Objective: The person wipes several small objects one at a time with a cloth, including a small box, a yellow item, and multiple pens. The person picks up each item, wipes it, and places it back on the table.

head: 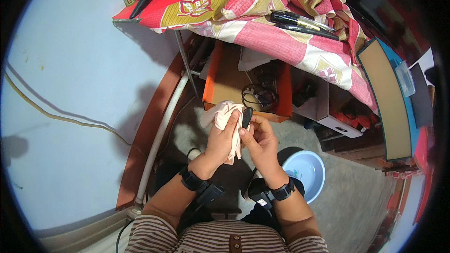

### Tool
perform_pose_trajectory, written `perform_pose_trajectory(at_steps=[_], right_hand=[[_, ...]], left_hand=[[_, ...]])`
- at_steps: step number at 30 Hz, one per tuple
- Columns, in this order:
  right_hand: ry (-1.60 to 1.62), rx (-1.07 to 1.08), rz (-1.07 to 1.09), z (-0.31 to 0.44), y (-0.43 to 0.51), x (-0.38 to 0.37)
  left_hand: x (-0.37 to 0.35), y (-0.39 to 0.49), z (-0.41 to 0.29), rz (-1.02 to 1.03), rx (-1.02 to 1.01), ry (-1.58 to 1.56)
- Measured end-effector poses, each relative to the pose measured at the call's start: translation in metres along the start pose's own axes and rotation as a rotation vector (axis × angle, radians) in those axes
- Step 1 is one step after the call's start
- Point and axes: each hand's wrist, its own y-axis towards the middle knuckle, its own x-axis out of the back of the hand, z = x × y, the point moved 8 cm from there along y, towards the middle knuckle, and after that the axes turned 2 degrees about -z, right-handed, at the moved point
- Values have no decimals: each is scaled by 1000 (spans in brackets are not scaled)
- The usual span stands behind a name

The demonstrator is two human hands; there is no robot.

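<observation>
My left hand (222, 133) grips a pale pink cloth (225, 110), its thumb lying along the top and loose folds hanging below. Against the cloth's right side is a small dark pen-like object (247, 116), pointing away from me; its lower end is hidden by fingers and fabric. My right hand (261, 138) pinches the lower part of that object between thumb and fingers. Both hands meet in mid-air above the floor, in front of an open orange box.
The orange box (209, 89) holds cables under a table covered by a patterned cloth (270, 38). Several pens (299, 24) lie on it. A light blue basin (318, 172) stands on the floor at right. A white pipe (163, 137) runs beside the left wall.
</observation>
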Motion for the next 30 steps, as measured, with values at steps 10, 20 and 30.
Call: perform_pose_trajectory(at_steps=[10,20,30], right_hand=[[307,-108,-163,13,21,50],[397,-3,-256,13,20,61],[418,-284,-105,-2,25,60]], left_hand=[[21,8,22,-66,221,-143],[-14,-12,-16,154,-346,363],[-7,-3,24,165,264,-381]])
